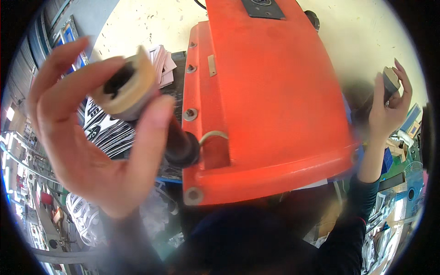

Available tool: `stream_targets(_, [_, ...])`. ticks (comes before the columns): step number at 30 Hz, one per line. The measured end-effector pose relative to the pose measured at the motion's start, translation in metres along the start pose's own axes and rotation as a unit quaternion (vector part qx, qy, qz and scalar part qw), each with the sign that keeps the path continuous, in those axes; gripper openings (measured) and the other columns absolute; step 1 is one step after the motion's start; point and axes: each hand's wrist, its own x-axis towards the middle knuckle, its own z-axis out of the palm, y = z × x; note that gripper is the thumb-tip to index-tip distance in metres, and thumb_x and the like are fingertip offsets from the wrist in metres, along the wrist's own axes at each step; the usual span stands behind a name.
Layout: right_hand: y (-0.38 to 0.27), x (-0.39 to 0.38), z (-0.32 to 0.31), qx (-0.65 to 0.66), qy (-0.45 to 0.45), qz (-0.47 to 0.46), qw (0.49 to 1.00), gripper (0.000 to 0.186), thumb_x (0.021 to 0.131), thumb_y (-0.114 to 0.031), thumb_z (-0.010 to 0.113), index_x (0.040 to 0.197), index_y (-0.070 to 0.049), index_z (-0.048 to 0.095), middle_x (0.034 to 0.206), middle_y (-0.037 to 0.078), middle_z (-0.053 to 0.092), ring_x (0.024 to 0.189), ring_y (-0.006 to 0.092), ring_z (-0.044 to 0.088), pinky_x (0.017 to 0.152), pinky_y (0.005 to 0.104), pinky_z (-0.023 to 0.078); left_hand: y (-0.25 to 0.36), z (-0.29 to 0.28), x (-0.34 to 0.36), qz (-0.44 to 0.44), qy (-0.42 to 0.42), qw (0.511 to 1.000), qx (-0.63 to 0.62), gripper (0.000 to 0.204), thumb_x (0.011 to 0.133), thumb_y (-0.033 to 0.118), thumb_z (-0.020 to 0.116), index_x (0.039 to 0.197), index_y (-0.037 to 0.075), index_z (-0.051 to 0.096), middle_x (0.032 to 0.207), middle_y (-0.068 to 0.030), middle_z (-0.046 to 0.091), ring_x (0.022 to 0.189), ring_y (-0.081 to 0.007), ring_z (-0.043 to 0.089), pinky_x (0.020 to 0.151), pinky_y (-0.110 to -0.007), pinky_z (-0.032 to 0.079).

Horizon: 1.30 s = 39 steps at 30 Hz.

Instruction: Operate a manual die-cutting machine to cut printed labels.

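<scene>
My left hand [96, 151] is curled round a beige, dark-centred knob-like piece [126, 103] at the left, thumb and fingertips against it. A dark cylindrical shaft [181, 146] runs behind that piece to the left side of a large red-orange metal machine [275, 96]; whether the two are joined I cannot tell. My right hand [385, 114], beyond the machine's right side, grips a smaller beige-and-dark piece [391, 81] between thumb and fingers; a blurred dark shape lies beside it. The machine's body stands between my hands, with bolts along its left flange.
Pale pink cards [162, 66] and stacked black-and-white printed sheets [103, 133] lie left of the machine on a dark surface. A cream table [366, 32] spreads behind. White bundled material [82, 215] is at lower left, a blue basket [386, 160] and a fan [412, 192] at right.
</scene>
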Motion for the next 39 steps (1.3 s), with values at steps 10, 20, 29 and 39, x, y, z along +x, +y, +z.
stream_targets(10, [-0.019,-0.004,0.005,-0.084,0.004,-0.152,0.985,0.036,0.078,0.000,0.072,0.110,0.001,0.056,0.123,0.017,0.049,0.113,0.0232,0.053,0.089,0.0326,0.047,-0.036,0.034,-0.013,-0.047,0.200,0.975,-0.078,0.016,0.084,0.010,0.070,0.076,0.001,0.059,0.106,-0.0132,0.061,0.076,-0.0135,0.066,0.054,-0.018,0.058])
stream_targets(20, [-0.019,-0.014,0.005,-0.054,-0.002,-0.137,0.989,0.039,0.076,0.006,0.069,0.112,0.003,0.053,0.122,0.019,0.049,0.115,0.0257,0.052,0.093,0.0321,0.046,-0.036,0.040,-0.024,-0.068,0.209,0.974,-0.060,0.023,0.090,0.016,0.061,0.073,0.002,0.056,0.106,-0.0155,0.059,0.094,-0.0163,0.060,0.080,-0.027,0.051])
stream_targets(29, [-0.016,-0.006,0.006,-0.034,-0.004,-0.145,0.989,0.039,0.082,0.000,0.067,0.118,0.004,0.052,0.126,0.021,0.053,0.112,0.0237,0.054,0.095,0.0330,0.043,-0.022,0.070,-0.041,-0.271,0.305,0.831,-0.379,0.085,0.088,0.067,0.030,0.133,-0.004,0.035,0.140,-0.0298,0.032,0.129,-0.0338,0.039,0.105,-0.043,0.034])
stream_targets(39, [0.053,0.017,-0.026,-0.203,0.029,-0.136,0.969,0.045,0.082,-0.017,0.072,0.120,-0.001,0.055,0.123,0.012,0.058,0.107,0.0189,0.057,0.092,0.0309,0.043,-0.025,0.095,-0.124,-0.417,-0.087,0.753,-0.501,0.081,0.088,0.033,0.060,0.146,0.004,0.011,0.146,-0.0232,0.028,0.137,-0.0294,0.028,0.111,-0.040,0.022])
